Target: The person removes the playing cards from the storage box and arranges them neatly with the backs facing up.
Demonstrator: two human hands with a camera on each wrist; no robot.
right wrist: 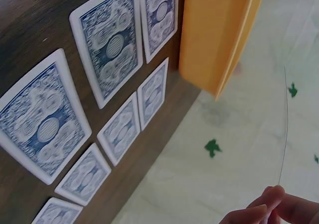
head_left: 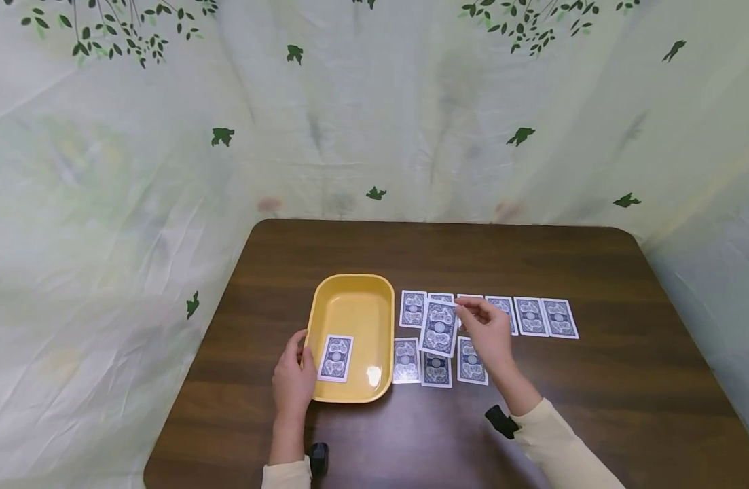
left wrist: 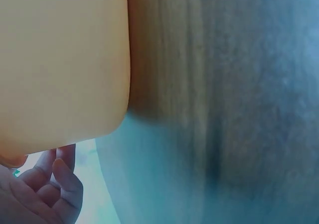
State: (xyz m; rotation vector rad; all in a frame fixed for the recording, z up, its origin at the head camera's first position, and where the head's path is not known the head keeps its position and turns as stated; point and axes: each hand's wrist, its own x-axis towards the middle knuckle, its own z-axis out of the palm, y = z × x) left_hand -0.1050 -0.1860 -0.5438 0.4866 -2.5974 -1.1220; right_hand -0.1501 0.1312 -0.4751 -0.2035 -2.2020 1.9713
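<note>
My right hand (head_left: 490, 336) pinches a blue-backed playing card (head_left: 439, 329) by its upper right corner, above the other cards. In the right wrist view the held card (right wrist: 285, 127) appears edge-on as a thin line rising from the fingertips. A yellow tray (head_left: 352, 305) stands left of the cards, with one face-down card (head_left: 335, 358) lying in its lower left part. Gripping the tray's left rim is my left hand (head_left: 293, 380), its thumb over the edge. The left wrist view shows bent fingers (left wrist: 70, 184) beside the tray's pale-looking wall (left wrist: 65, 69).
Right of the tray, several face-down cards (head_left: 531, 317) form a back row, partly covered by the held card and hand. Three more, including one near the right wrist (head_left: 472, 360), form a front row. The brown table (head_left: 441, 258) meets a leaf-patterned curtain (head_left: 411, 122).
</note>
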